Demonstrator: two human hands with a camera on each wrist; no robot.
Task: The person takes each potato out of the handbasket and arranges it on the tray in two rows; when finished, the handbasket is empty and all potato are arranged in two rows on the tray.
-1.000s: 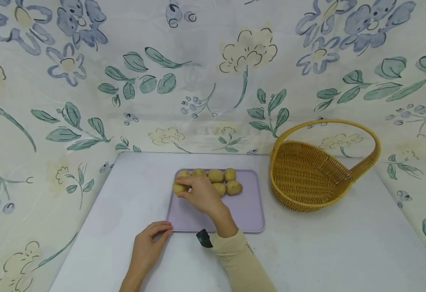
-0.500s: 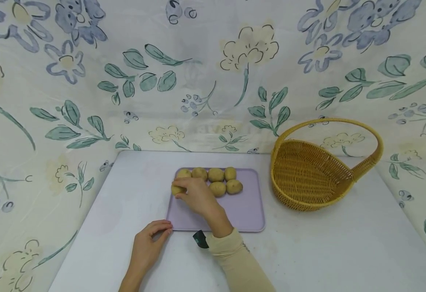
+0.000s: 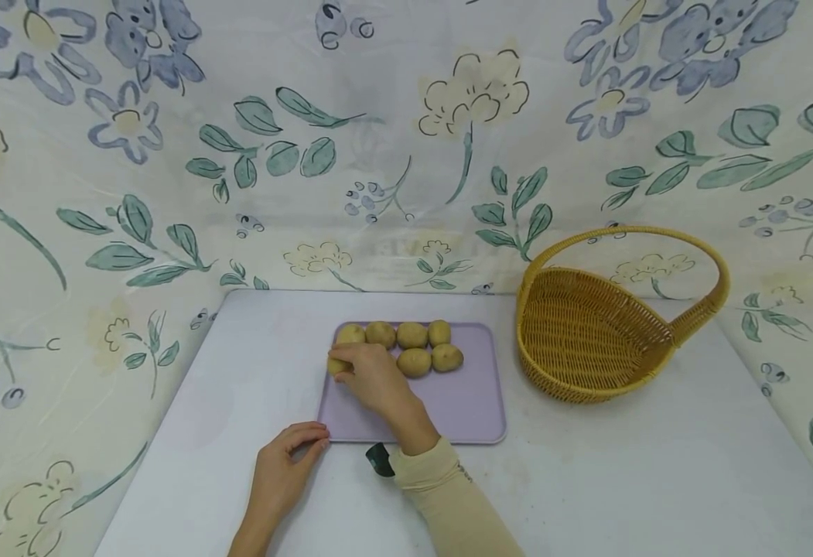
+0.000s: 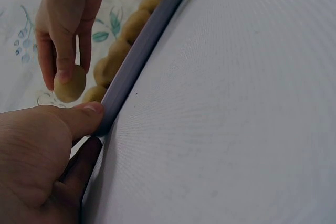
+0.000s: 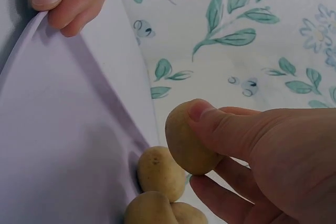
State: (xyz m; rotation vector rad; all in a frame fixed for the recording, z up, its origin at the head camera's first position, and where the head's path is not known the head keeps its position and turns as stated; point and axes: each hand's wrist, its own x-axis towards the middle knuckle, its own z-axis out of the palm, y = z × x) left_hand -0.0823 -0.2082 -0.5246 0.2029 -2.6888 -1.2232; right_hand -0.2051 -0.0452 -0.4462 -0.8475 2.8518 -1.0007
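Observation:
My right hand [image 3: 378, 379] pinches a potato [image 5: 189, 137] between thumb and fingers, over the left side of a lavender tray [image 3: 476, 402]. In the right wrist view this potato hangs beside other potatoes [image 5: 160, 174]. A far row of several potatoes [image 3: 412, 335] lies along the tray's back edge, with two more in front of it. My right hand hides part of the tray surface. At the tray's near left corner, my left hand [image 3: 282, 468] pinches the rim, its thumb [image 4: 86, 119] on the edge in the left wrist view.
A wicker basket [image 3: 580, 379] with a tall handle stands right of the tray, nothing visible inside it. The white table [image 3: 629, 464] meets a floral cloth [image 3: 378, 155] behind. A dark cuff [image 3: 380, 459] sits by the right sleeve [image 3: 448, 495].
My right hand has shifted slightly left and nearer with the potato, uncovering more of the potatoes behind it. My left hand stays at the tray corner.

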